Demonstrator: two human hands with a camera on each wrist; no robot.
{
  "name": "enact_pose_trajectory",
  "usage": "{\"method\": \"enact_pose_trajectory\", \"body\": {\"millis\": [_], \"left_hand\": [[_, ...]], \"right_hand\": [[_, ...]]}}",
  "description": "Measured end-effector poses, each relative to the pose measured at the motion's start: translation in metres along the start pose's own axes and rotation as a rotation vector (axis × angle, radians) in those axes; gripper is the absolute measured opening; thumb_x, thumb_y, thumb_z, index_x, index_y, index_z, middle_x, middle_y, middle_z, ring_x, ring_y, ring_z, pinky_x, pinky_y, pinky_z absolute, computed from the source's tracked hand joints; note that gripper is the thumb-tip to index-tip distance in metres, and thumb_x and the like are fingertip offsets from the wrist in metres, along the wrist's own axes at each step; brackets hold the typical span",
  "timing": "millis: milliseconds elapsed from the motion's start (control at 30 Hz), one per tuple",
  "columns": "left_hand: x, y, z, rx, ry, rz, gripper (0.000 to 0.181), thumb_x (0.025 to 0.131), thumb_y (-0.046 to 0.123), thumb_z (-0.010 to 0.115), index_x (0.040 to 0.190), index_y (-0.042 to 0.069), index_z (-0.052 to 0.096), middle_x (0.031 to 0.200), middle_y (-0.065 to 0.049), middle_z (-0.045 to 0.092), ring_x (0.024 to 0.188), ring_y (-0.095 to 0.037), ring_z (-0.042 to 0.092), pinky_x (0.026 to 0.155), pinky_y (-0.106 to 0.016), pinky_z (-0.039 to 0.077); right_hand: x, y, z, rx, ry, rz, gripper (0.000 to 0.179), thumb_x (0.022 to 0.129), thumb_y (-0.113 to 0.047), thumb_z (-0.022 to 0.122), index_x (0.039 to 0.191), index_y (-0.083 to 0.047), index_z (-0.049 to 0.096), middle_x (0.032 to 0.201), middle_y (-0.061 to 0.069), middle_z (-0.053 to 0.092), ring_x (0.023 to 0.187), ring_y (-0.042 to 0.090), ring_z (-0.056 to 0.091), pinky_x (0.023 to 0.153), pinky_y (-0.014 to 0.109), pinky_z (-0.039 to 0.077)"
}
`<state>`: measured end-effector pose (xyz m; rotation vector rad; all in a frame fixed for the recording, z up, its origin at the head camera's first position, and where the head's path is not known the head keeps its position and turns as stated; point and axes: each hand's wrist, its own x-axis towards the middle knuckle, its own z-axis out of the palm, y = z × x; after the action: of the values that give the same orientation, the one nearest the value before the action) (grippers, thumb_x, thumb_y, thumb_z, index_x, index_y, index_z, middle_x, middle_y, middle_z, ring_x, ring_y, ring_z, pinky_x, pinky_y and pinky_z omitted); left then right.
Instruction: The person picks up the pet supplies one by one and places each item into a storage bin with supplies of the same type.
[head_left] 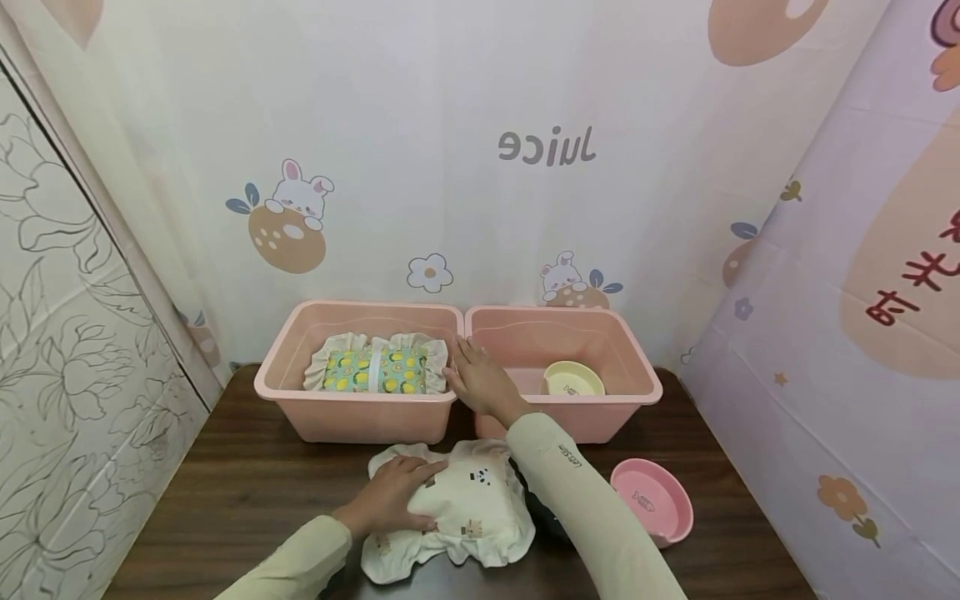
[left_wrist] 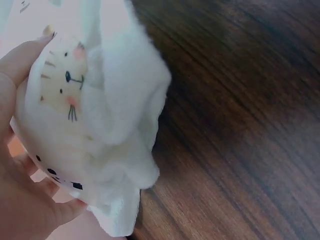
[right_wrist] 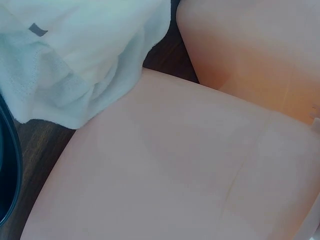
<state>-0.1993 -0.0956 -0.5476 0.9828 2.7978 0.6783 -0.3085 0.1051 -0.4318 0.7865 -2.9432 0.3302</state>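
Note:
A small cream cushion [head_left: 468, 500] with a ruffled edge and printed animal faces lies on the wooden table. My left hand [head_left: 397, 492] grips it from the left, fingers and thumb spread around its padded middle; the left wrist view shows the fingers bent over the printed cloth [left_wrist: 65, 100]. My right hand [head_left: 483, 379] is held with straight fingers over the place where the rims of two pink bins meet. The left bin [head_left: 360, 421] holds a lemon-print ruffled cushion [head_left: 412, 371] with a white band. Inside the right bin [head_left: 622, 400] sits a pale yellow bowl [head_left: 573, 379].
A pink bowl [head_left: 652, 500] with a fish drawing stands on the table at the right. Partly hidden under my right sleeve is a dark bowl [right_wrist: 10, 165], next to the cushion. A printed curtain [head_left: 450, 167] hangs behind the bins.

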Motion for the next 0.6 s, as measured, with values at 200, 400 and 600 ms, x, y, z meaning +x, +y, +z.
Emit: {"method": "enact_pose_trajectory", "body": {"millis": [200, 400, 600], "left_hand": [[-0.0023, 0.0055, -0.0005, 0.006, 0.052, 0.006, 0.078, 0.074, 0.056, 0.075, 0.142, 0.029, 0.046, 0.117, 0.007, 0.058, 0.114, -0.024, 0.051, 0.094, -0.055, 0.041], [-0.005, 0.0092, -0.0024, 0.025, 0.113, 0.033, 0.07, 0.075, 0.043, 0.079, 0.137, 0.025, 0.051, 0.111, 0.006, 0.06, 0.106, -0.022, 0.054, 0.088, -0.053, 0.044], [-0.0102, 0.0093, -0.0056, 0.046, 0.132, 0.022, 0.065, 0.074, 0.04, 0.078, 0.133, 0.025, 0.054, 0.111, 0.005, 0.062, 0.104, -0.022, 0.055, 0.085, -0.053, 0.044]], "right_hand": [[-0.0005, 0.0006, 0.0001, 0.008, 0.007, -0.004, 0.062, 0.104, -0.039, 0.034, 0.154, -0.008, 0.016, 0.158, 0.015, 0.022, 0.146, 0.032, 0.017, 0.118, 0.042, 0.017], [0.0007, 0.0009, 0.0011, 0.008, 0.001, -0.005, 0.062, 0.104, -0.038, 0.035, 0.154, -0.009, 0.015, 0.157, 0.015, 0.022, 0.146, 0.032, 0.017, 0.118, 0.042, 0.017], [0.0018, 0.0025, 0.0028, -0.006, 0.003, -0.003, 0.062, 0.104, -0.04, 0.034, 0.154, -0.008, 0.015, 0.158, 0.014, 0.021, 0.146, 0.031, 0.016, 0.118, 0.041, 0.017]]}}
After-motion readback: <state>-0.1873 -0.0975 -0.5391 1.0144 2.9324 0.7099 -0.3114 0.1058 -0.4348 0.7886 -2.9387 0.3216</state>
